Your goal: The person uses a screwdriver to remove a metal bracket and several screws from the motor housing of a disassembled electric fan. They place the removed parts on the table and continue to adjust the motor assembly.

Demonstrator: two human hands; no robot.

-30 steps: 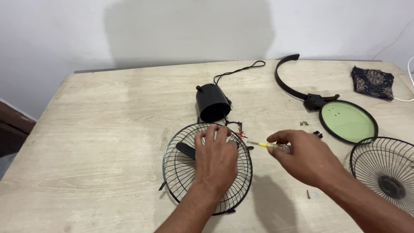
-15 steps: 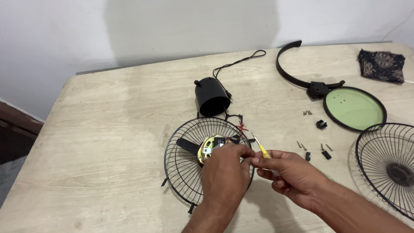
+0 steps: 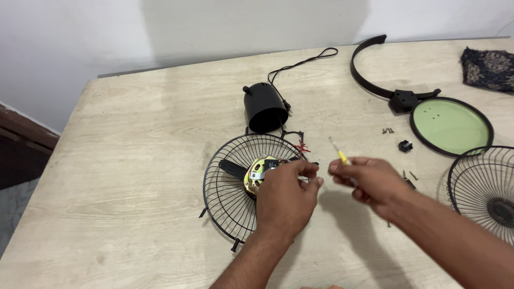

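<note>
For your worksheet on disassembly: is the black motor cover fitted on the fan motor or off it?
Off. The black motor cover lies apart on the table, while the motor sits bare in the wire guard.

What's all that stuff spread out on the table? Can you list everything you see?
table: one, pale wood grain, fills the view
wire fan guard: one, black, centre, under the left hand
motor: one, yellow and silver, inside that guard
motor cover: one, black cylinder, behind the guard
power cord: one, black, behind the cover
second wire guard: one, black, right edge
round base: one, green with black rim, right
curved bracket: one, black, far right
cloth: one, dark patterned, far right corner
loose screws: several, small, near the base
screwdriver: one, yellow handle, in the right hand
left hand: on the motor
right hand: holding the screwdriver
</note>
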